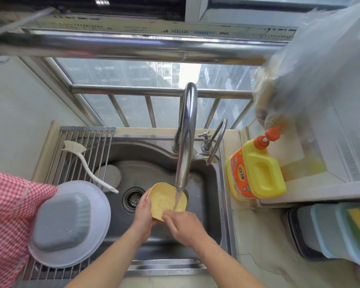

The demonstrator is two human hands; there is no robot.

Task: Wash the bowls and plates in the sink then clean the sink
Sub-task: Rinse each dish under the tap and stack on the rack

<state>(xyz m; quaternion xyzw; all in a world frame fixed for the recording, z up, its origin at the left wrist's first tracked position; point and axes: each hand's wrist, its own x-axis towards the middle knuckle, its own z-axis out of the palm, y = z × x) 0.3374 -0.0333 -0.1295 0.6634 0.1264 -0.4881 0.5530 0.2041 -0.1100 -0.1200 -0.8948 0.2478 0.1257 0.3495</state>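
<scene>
A yellow square bowl (168,199) is tilted over the steel sink (204,204), under water running from the tall faucet (187,129). My left hand (144,213) grips the bowl's left rim. My right hand (184,226) lies against the bowl's lower inside edge, fingers in the water stream. On the roll-up drying rack (79,146) at the left, a grey square bowl (61,223) lies upside down on a pale round plate (101,202).
A white dish brush (87,167) lies on the rack. A round lid (110,175) sits in the sink's left part near the drain (133,199). A yellow detergent bottle (256,173) stands right of the sink, stacked containers with sponges (341,231) further right. Red checked cloth (6,215) at left.
</scene>
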